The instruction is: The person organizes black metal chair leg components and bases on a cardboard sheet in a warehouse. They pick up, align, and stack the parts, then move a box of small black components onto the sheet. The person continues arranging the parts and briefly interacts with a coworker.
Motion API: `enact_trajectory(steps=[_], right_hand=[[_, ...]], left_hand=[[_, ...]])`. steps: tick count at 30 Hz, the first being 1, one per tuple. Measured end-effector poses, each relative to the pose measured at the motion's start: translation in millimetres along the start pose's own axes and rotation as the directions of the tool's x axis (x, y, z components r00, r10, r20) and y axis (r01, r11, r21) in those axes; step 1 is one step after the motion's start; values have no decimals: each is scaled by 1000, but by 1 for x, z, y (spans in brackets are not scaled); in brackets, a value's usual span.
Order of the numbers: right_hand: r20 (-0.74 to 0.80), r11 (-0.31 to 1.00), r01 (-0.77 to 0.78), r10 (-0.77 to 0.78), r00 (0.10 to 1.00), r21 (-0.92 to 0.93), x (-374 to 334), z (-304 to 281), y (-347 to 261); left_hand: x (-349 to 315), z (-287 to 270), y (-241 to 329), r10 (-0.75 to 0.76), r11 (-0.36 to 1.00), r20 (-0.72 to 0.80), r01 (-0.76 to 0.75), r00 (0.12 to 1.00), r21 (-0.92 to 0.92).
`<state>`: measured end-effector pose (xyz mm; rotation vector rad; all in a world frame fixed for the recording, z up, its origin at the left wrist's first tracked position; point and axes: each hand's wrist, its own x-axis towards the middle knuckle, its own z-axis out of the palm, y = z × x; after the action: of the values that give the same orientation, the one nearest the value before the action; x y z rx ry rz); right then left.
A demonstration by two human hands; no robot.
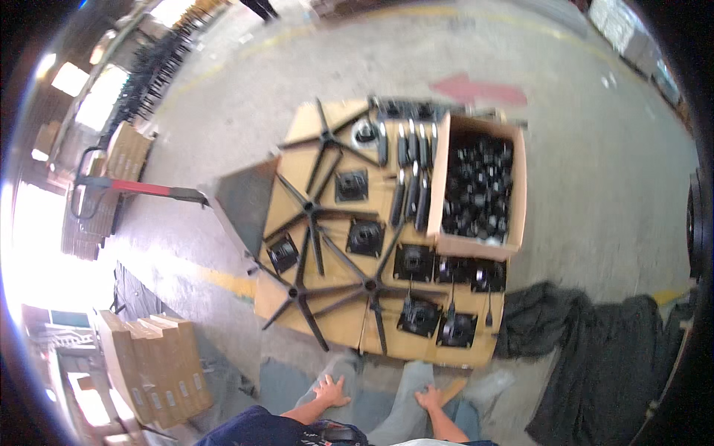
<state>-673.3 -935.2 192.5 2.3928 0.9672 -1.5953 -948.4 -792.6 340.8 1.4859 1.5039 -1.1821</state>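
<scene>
My left hand (331,392) lies on my left knee with its fingers spread, holding nothing. On the right knee rests my right hand (429,399), also with fingers apart and nothing in it. Just ahead is a low surface covered with cardboard (465,357). Several black five-legged chair bases (370,285) lie across its left and middle part. Square black seat mechanism plates (419,317), some with levers, are spread among them and along the near right side. Black gas lift cylinders (413,197) stand or lie in rows beside an open carton (476,248) filled with black casters (480,178).
A pallet jack with a red and black handle (141,186) extends left from the cardboard surface. Packed flat cartons (152,364) stand at the lower left. Dark cloth (602,364) is heaped at the right. A red arrow (480,90) marks the floor beyond.
</scene>
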Motion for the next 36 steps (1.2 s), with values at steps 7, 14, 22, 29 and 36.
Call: enact_trajectory(steps=[7,14,22,29,36], right_hand=[[263,741,-213,51,963,637,-47,-5,67],[89,592,-141,116,989,794,-241,111,28],[-66,942,264,-283,957,-209,-239,279,127],[-96,62,79,339,936,995,-315,198,102],[-298,197,258,217,930,946,-378,191,140]], left_hand=[[12,17,-45,604,736,-173,-628,778,-251],[-18,35,-152,584,769,-307,-634,751,-88],[-14,20,-301,511,858,-380,-485,771,169],[-37,45,-281,560,807,-478,-576,676,130],[-142,154,-173,577,579,-552,-778,603,-244]])
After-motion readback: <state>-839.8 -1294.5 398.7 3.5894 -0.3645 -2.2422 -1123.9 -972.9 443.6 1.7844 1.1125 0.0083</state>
